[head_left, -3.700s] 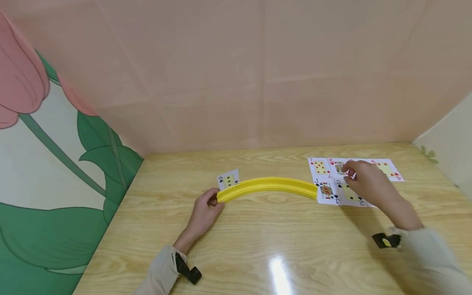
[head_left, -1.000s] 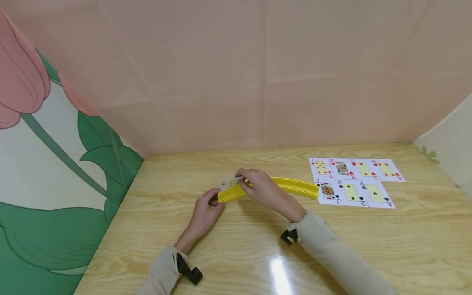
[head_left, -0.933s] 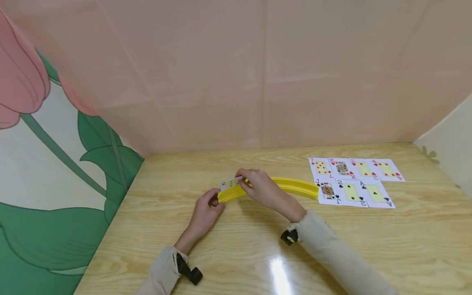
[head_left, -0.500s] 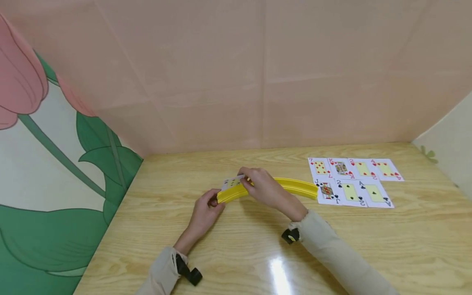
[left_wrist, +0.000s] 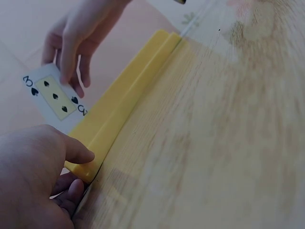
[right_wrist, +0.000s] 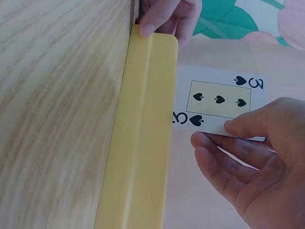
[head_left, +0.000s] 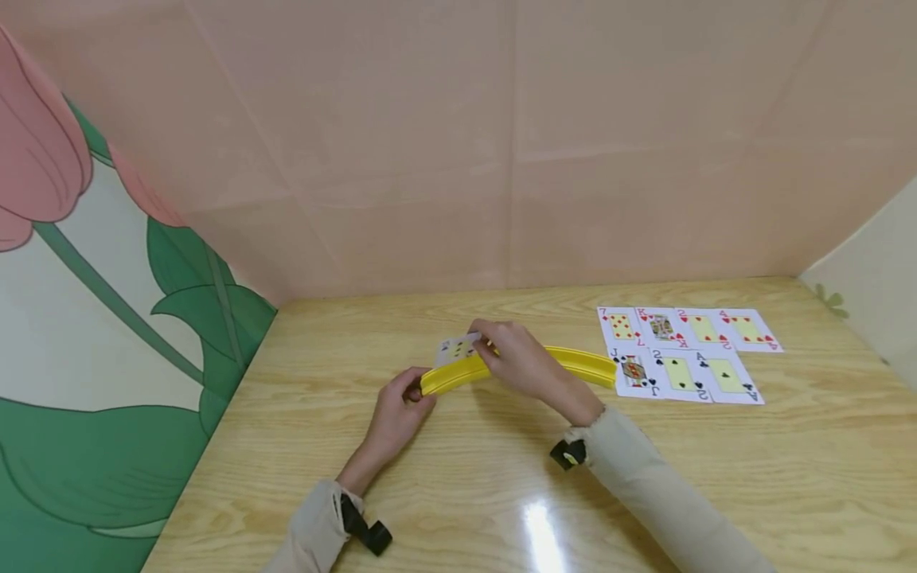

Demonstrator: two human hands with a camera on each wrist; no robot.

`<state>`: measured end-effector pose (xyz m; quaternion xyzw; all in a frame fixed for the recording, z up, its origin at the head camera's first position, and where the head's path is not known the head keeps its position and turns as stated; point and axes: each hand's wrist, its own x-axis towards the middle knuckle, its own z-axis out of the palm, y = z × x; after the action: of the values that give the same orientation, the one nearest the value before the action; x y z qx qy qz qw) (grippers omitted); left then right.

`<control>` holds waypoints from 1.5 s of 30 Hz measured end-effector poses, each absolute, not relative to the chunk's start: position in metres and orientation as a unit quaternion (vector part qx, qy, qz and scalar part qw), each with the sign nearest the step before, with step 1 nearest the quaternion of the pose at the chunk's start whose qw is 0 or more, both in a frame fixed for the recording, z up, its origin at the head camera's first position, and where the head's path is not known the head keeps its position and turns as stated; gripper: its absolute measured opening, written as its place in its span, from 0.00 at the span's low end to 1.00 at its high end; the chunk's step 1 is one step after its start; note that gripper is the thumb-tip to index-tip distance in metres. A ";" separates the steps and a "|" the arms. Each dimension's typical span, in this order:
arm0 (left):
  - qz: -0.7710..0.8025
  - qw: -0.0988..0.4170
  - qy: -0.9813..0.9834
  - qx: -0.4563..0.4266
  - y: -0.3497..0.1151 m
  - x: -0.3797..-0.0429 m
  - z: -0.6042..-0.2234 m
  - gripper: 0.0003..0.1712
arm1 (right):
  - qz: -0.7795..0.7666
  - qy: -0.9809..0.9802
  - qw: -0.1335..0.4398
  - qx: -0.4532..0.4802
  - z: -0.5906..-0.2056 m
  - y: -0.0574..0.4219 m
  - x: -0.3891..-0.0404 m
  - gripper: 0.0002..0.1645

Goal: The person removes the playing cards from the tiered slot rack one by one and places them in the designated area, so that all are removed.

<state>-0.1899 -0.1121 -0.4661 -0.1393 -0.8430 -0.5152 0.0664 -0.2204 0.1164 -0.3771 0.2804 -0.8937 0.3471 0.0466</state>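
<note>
A curved yellow playing card holder (head_left: 454, 372) stands on the table. My left hand (head_left: 396, 414) grips its left end between thumb and fingers, as the left wrist view also shows. At the holder's left part, my right hand (head_left: 521, 360) pinches the three of spades (right_wrist: 219, 99) by one side edge, thumb on its face. The card leans back, its lower edge overlapped by the holder; I cannot tell whether it still sits in the slot. The holder's right end meets the jack of spades (head_left: 634, 372), which lies face up.
Right of the holder, several playing cards lie face up in two rows; the seven of diamonds (head_left: 621, 326) is in the back row and the ace of clubs (head_left: 729, 376) in the front row. A pink backdrop (head_left: 401, 199) rises behind the wooden table (head_left: 458, 493).
From above the cards at the right, my right hand has come left to the three of spades and pinched it. Lately hand and card shifted slightly up and right. My left hand stays put.
</note>
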 end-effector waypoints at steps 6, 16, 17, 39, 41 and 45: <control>-0.517 0.060 -0.843 -0.133 -0.112 -0.189 -0.466 0.18 | 0.357 -0.891 0.053 0.276 -0.370 0.121 -0.219 0.11; -0.517 0.064 -0.843 -0.134 -0.113 -0.190 -0.467 0.18 | 0.360 -0.889 0.080 0.272 -0.356 0.129 -0.219 0.11; -0.517 0.064 -0.843 -0.134 -0.113 -0.190 -0.467 0.18 | 0.360 -0.889 0.083 0.272 -0.355 0.130 -0.219 0.11; -0.513 0.079 -0.842 -0.150 -0.113 -0.189 -0.467 0.18 | 0.357 -0.887 0.118 0.270 -0.334 0.141 -0.213 0.21; -0.514 0.075 -0.842 -0.146 -0.113 -0.189 -0.467 0.18 | 0.358 -0.880 0.130 0.282 -0.334 0.142 -0.213 0.25; -0.516 0.066 -0.843 -0.137 -0.113 -0.188 -0.467 0.18 | 0.367 -0.866 0.157 0.301 -0.333 0.142 -0.211 0.34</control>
<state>-0.1882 -0.1134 -0.4672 -0.1369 -0.8432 -0.5156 0.0659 -0.2107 0.1421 -0.3333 0.3014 -0.8658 0.3672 0.1575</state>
